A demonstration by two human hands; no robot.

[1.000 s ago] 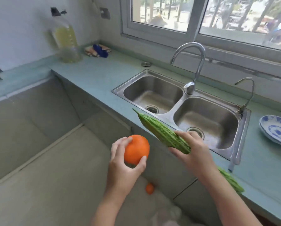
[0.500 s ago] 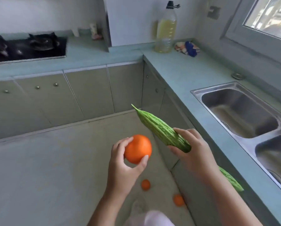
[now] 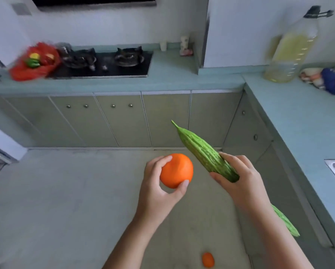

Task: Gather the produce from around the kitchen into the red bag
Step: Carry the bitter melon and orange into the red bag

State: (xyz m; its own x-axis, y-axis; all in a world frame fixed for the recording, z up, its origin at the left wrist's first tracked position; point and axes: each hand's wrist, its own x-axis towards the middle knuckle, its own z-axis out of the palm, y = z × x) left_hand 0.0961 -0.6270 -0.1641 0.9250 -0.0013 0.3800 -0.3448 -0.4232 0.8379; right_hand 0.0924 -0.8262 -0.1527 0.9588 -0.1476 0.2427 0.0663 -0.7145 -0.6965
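On the floor (image 3: 65,200), nearest: one small orange fruit (image 3: 208,259), loose, not yet gathered. Above it: left hand (image 3: 157,191), fingers and thumb curled round an orange (image 3: 176,170); right hand (image 3: 240,183), fingers wrapped about a bitter gourd (image 3: 205,154) at mid-length, tip forward. One item per hand, presumably for a single trip. Far counter (image 3: 172,74), beside the hob (image 3: 104,65): red bag (image 3: 34,63), produce already inside. Oil bottle (image 3: 291,51), far right: no legible label.

Bag (image 3: 26,72) on counter (image 3: 172,80) left of stove (image 3: 104,68); bottle (image 3: 287,55) right; orange (image 3: 176,170) left of gourd (image 3: 201,152).
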